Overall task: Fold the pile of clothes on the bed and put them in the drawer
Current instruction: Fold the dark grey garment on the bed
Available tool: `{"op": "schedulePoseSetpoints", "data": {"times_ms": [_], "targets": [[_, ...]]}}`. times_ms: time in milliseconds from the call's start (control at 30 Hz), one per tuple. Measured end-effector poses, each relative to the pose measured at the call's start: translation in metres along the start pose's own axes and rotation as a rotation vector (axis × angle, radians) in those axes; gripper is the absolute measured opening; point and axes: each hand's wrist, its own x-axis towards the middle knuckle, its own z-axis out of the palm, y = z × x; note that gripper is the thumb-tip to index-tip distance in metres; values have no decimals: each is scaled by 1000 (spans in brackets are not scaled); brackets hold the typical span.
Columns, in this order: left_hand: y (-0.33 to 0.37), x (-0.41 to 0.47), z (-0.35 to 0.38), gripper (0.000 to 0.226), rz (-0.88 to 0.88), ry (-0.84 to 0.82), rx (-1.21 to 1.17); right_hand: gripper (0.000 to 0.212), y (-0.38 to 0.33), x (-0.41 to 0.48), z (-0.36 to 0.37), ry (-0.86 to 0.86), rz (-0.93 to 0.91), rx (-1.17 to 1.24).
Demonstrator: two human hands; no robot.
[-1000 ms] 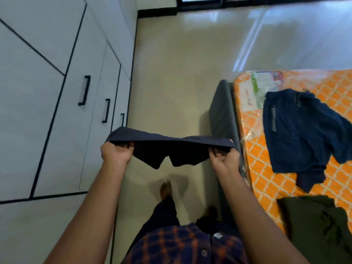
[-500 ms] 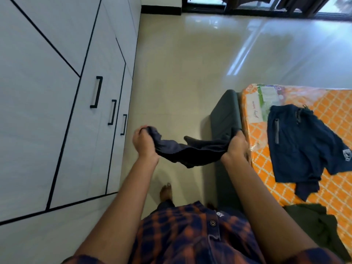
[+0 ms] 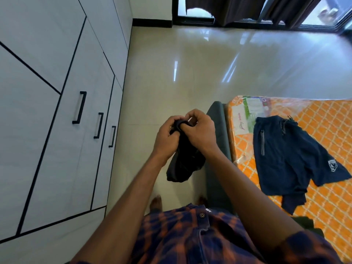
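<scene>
I am watching the left hand [image 3: 165, 139] and right hand [image 3: 201, 131] pressing together above the floor, the fingers [image 3: 194, 114] of both curling tightly round the top of a dark garment [image 3: 183, 164]. It is hanging bunched below them, just off the bed's [image 3: 323, 119] left edge. Blue shorts [image 3: 285, 149] are lying spread near that edge.

Both bare forearms reach forward from the bottom of the view and converge in front of the chest, the left arm rising from the lower left and the right from the lower right. The left hand [image 3: 166, 137] and the right hand [image 3: 201, 130] meet close together, their backs turned toward the camera, the right sitting slightly higher. The fingers of both hands are curled and pinch the top of a bunched dark garment [image 3: 182, 161], which hangs down between the two wrists.
</scene>
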Motion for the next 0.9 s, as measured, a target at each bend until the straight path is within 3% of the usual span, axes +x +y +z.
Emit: {"op": "schedulePoseSetpoints", "data": {"times_ms": [133, 233, 300, 400, 467, 633, 800, 900], "targets": [[8, 11, 16, 27, -6, 84, 59, 19, 16, 13, -25, -111, -97, 194], [13, 20, 19, 21, -25, 167, 51, 12, 41, 7, -48, 28, -237, 228], [19, 25, 16, 23, -21, 158, 74, 5, 57, -5, -55, 29, -309, 177], [29, 26, 19, 27, 15, 105, 128, 20, 69, -15, -51, -167, -455, -71], [35, 25, 23, 29, 43, 84, 173, 19, 69, -14, -44, -322, -525, -325], [35, 28, 8, 29, -5, 117, 210, 30, 58, 4, -32, -474, -410, -760], [25, 23, -12, 29, -240, 376, -32, 40, 46, 15, -28, -599, -438, -981], [20, 18, -24, 28, -297, 368, -34, 39, 38, 9, -27, -694, -483, -1057]]}}
